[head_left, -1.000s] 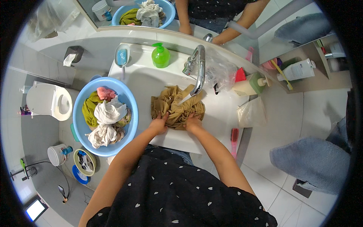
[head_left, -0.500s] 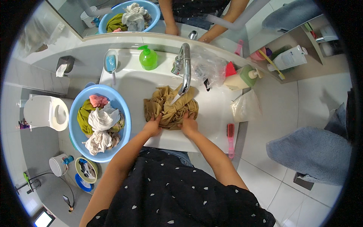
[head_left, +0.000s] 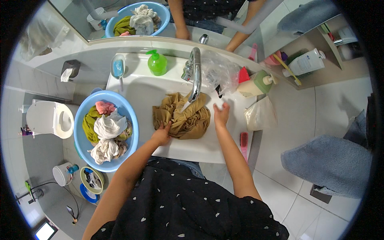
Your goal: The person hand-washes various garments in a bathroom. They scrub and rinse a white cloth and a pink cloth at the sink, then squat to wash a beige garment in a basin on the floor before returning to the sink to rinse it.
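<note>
A bunched wet tan garment (head_left: 188, 120) lies in the white sink (head_left: 146, 94) beneath the chrome faucet (head_left: 195, 74). A thin stream of water runs from the spout onto the cloth. My left hand (head_left: 161, 135) is at the garment's near left edge, its fingers closed on the folds and the fingertips partly hidden there. Off the cloth to the right, my right hand (head_left: 221, 115) hovers over the sink with nothing in it, fingers apart. A clear plastic bag (head_left: 222, 72) and a beige pump bottle (head_left: 256, 84) stand on the ledge beyond it.
At the left is a blue basin (head_left: 134, 140) of white, green and pink laundry. A green soap dispenser (head_left: 157, 64) and a blue soap bar (head_left: 117, 68) in a dish sit on the back ledge. The pink brush (head_left: 244, 146) and a bag of powder (head_left: 261, 115) flank the right rim.
My right hand has let go of the tan garment and moved right and slightly away from me, its fingers now apart. My left hand stays on the cloth.
</note>
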`<state>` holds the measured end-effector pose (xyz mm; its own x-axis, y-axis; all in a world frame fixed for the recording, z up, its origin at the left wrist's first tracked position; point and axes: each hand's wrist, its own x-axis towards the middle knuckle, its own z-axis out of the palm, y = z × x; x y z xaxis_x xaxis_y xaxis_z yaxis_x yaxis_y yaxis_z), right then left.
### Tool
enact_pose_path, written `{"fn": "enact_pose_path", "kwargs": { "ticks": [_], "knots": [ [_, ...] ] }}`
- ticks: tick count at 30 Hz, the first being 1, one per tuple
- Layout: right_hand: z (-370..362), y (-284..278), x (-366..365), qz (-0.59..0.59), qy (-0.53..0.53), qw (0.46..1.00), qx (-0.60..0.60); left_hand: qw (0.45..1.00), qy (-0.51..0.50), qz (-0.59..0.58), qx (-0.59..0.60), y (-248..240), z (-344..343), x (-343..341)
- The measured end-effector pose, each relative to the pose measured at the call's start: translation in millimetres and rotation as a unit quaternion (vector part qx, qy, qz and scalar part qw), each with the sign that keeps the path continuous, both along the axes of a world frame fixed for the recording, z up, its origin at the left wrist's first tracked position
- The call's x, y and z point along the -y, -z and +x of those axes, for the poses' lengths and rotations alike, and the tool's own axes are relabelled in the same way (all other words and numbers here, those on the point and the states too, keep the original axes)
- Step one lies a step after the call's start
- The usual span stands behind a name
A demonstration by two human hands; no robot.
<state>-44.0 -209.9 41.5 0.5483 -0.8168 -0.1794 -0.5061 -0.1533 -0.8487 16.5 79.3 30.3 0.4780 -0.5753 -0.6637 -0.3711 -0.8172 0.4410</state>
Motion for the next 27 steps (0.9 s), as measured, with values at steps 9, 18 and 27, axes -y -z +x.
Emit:
{"fn": "enact_pose_path", "kwargs": {
  "ticks": [9, 18, 27],
  "knots": [
    [75.6, -73.5, -11.4, -0.117, 0.054, 0.992, 0.014, 1.000, 0.003, 0.010, 0.003, 8.1, 0.7, -1.0],
    [72.2, -67.5, 18.4, -0.001, 0.051, 0.976, 0.209, 1.000, 0.016, -0.016, 0.001, 6.0, 3.3, -3.5],
    [4.3, -141.7, 0.5, 0.397, 0.127, 0.845, 0.334, 0.954, -0.169, -0.214, 0.121, -52.3, 6.6, 3.9]
  ]
}}
